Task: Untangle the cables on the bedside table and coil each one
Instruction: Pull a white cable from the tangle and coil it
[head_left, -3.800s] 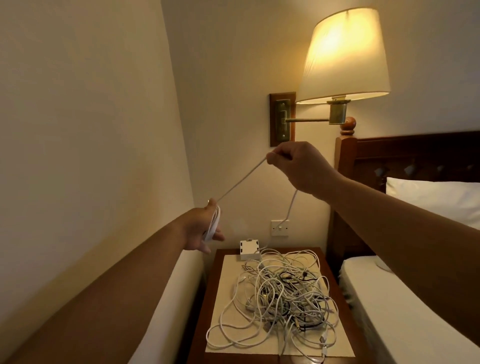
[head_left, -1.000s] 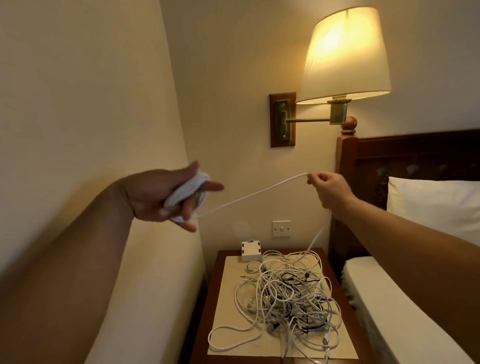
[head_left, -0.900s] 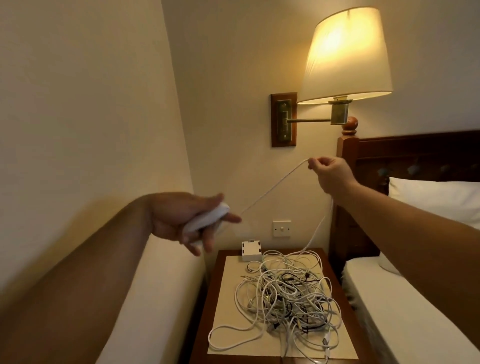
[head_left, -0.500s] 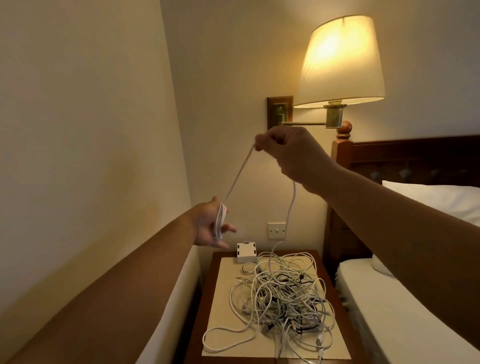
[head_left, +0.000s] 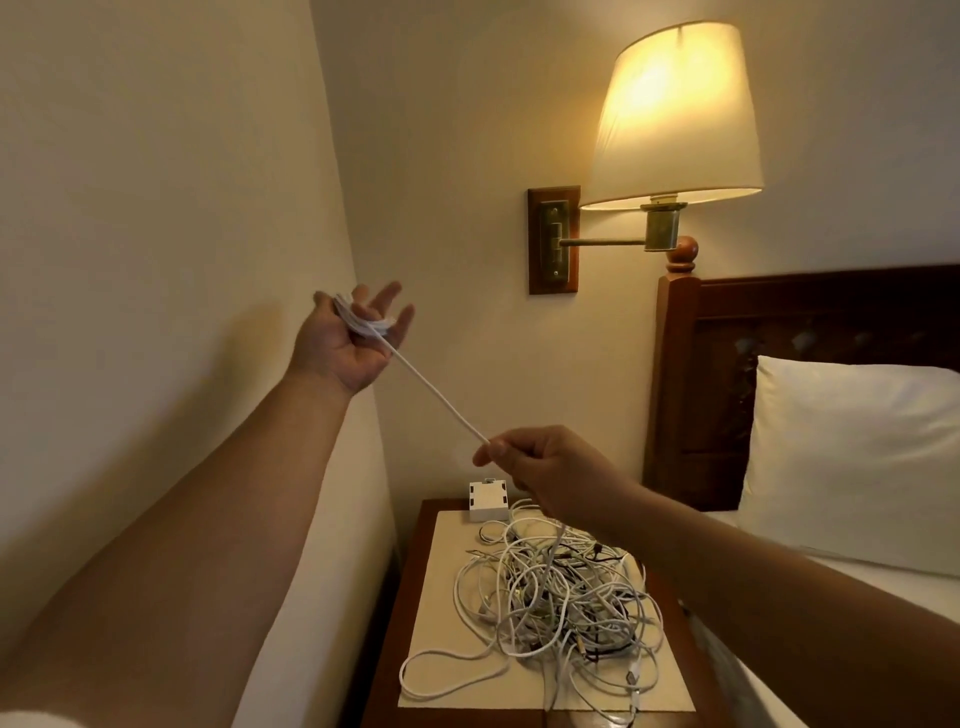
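A tangle of white and dark cables (head_left: 561, 597) lies on a pale mat (head_left: 441, 561) on the wooden bedside table (head_left: 392, 639). One white cable (head_left: 436, 396) runs taut from the pile, through my right hand (head_left: 545, 467), up to my left hand (head_left: 353, 338). My right hand pinches the cable above the table's back edge. Raised near the left wall with its palm towards me, my left hand holds a small coil (head_left: 363, 323) of that cable wound round its spread fingers.
A small white box (head_left: 488, 501) stands at the table's back edge. A lit wall lamp (head_left: 675, 114) hangs above. The dark headboard (head_left: 685, 395) and a pillow (head_left: 852, 457) of a bed are on the right, another mattress edge (head_left: 332, 519) on the left.
My right hand has dropped from beside the lamp mount to just above the table. My left hand has risen and turned palm towards me, with the coil still on it.
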